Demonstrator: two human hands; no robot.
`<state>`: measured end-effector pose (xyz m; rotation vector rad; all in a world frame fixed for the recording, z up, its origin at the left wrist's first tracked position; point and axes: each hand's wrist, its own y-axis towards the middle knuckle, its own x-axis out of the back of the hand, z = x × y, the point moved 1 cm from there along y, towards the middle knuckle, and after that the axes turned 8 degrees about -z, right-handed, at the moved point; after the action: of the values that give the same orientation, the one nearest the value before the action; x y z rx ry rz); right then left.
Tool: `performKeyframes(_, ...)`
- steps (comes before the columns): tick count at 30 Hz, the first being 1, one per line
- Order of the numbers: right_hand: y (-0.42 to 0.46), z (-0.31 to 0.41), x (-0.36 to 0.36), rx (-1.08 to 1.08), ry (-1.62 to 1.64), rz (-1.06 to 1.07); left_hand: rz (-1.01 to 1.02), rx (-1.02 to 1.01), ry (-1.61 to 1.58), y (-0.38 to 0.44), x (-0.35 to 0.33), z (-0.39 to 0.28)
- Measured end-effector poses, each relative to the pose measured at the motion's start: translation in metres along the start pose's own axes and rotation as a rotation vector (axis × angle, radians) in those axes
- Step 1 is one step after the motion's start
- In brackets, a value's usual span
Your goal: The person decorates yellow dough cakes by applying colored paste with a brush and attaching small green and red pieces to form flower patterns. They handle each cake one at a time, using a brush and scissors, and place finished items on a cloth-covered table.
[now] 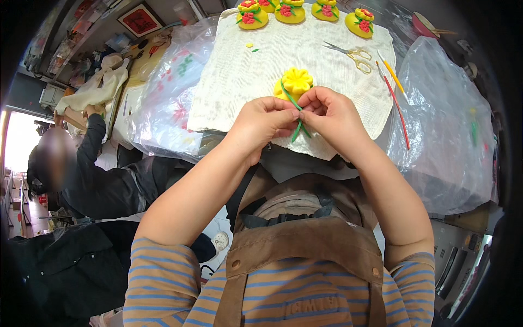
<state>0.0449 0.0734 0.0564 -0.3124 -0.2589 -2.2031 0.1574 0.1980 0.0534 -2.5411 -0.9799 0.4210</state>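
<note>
A yellow dough pouch (297,80) with a pleated, flower-like top stands on a white cloth (229,77) in front of me. Around its neck runs a thin green dough strand (291,98), whose two ends cross at the near side. My left hand (267,120) pinches the strand near the crossing. From the other side my right hand (327,116) grips it with thumb and forefinger, close to my left fingertips. Finished-looking yellow pouches (289,13) with red flowers and green ties stand along the cloth's far edge.
Gold-handled scissors (353,55), a yellow-handled tool (393,77) and a red-handled tool (397,110) lie to the right. Small yellow (249,45) and green (255,50) dough pieces rest on the cloth. Clear plastic sheets (445,126) flank it. At the left, a co-worker (110,184) handles cloth-covered material.
</note>
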Motion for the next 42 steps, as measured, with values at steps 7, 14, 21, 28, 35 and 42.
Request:
performKeyframes(7, -0.001, -0.01, 0.003, -0.101, 0.273, 0.12, 0.035, -0.128, 0.041, 0.002, -0.002, 0.009)
performKeyframes(14, 0.001, -0.007, 0.011, -0.226, 0.298, 0.242, 0.067, -0.392, 0.043, 0.0, -0.003, 0.026)
performKeyframes(21, 0.004, -0.007, 0.015, -0.277, 0.406, 0.248, -0.015, -1.25, 0.821, 0.002, 0.001, 0.006)
performKeyframes(28, 0.008, -0.011, 0.021, -0.238, 0.293, 0.288, 0.025, -1.486, 1.137, 0.005, 0.008, -0.001)
performKeyframes(35, 0.016, 0.0, 0.027, -0.405, 0.422, 0.307, 0.018, -1.778, 1.314, 0.004, 0.009, -0.008)
performKeyframes(42, 0.015, 0.009, 0.03, -0.504, 0.355, 0.386, 0.095, -1.772, 1.326, 0.009, 0.011, -0.01)
